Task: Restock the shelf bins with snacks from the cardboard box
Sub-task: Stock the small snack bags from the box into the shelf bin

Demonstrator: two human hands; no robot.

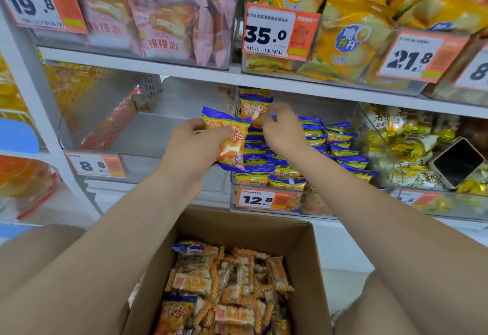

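item: snack packet (pixel 232 144), blue-and-orange foil pillow. location: in your left hand (pixel 192 147), fingers curled round its middle, just left of the shelf bin (pixel 317 204). likely light, crinkly, slippery, with crushable contents, so hold the body loosely or take a crimped end. your right hand (pixel 284 131) fingers pinch an upright packet (pixel 253 109) at the bin's far end.

Snack packets (pixel 232 139) orange, blue-edged; cardboard box (pixel 311 268) brown; price tags (pixel 266 199) white-orange.

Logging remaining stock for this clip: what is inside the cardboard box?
The cardboard box holds loose orange-checked snack packets and a few blue-and-orange packets, piled together. Lower layers and the box floor are covered; its near end is out of frame.
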